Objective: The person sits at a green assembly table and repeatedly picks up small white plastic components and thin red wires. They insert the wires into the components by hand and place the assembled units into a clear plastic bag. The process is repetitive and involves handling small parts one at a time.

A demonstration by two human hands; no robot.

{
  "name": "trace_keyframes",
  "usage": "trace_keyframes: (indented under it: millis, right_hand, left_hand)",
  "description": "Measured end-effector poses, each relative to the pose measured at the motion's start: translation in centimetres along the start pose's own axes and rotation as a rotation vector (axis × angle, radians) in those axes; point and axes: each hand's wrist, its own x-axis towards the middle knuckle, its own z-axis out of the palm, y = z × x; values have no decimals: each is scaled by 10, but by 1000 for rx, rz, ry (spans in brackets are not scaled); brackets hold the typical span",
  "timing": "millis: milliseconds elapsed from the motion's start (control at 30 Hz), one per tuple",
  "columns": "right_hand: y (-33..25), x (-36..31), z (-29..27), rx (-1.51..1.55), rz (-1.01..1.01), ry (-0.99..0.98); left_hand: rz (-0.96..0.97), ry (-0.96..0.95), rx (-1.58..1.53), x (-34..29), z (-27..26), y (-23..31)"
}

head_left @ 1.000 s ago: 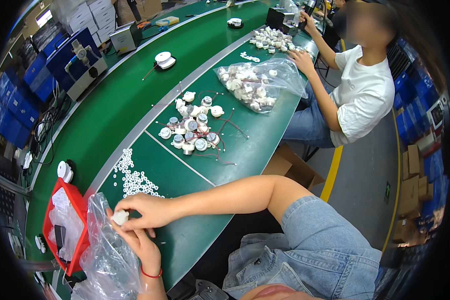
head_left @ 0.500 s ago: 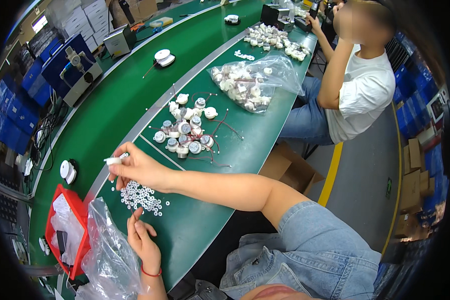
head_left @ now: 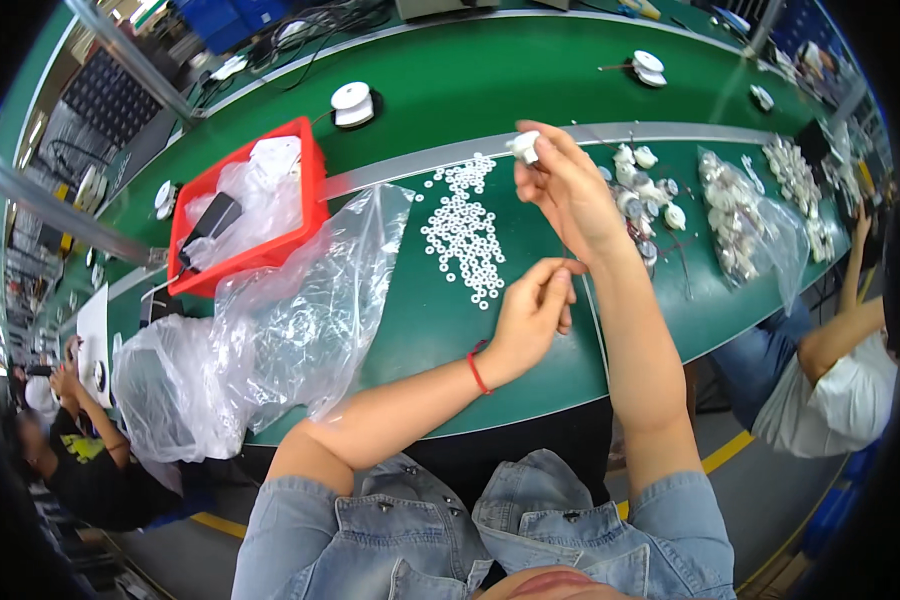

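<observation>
My right hand (head_left: 575, 195) is raised over the table, thumb and fingers closed on a small white round part (head_left: 525, 147) with a short stub. Below it, by the right wrist, my left hand (head_left: 532, 315) is pinched together; whatever lies between its fingertips is too small or thin to make out. Left of both hands, many small white rings (head_left: 465, 238) lie loosely spread on the green table. Beyond my right forearm sits a heap of white-and-grey round parts with dark red wires (head_left: 652, 205).
A red bin (head_left: 317, 190) holding clear bags and a black object stands at left. Crumpled clear plastic (head_left: 300, 325) lies in front of it. White spools (head_left: 352, 104) stand on the green strip behind. At right are a bag of white parts (head_left: 735, 220) and a seated person (head_left: 835, 390).
My view has swung left, bringing the red bin and clear plastic fully into sight. The right hand still holds the white part; the left hand has come up close to the right wrist.
</observation>
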Motion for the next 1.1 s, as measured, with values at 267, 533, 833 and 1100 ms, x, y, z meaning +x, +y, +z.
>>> trace_keyframes:
  millis: [267, 533, 833, 1100]
  right_hand:
    - [25, 15, -19, -349, 60, 27]
    - [31, 18, -23, -632, 183, -50]
    - [40, 20, -26, -794, 141, 5]
    - [47, 20, -24, -941, 69, 26]
  left_hand:
    - [-52, -89, 30, -10, -9, 5]
    - [-60, -150, 112, -8, -11, 7]
    - [71, -195, 278, -9, -11, 4]
    - [133, -205, 345, -9, -12, 4]
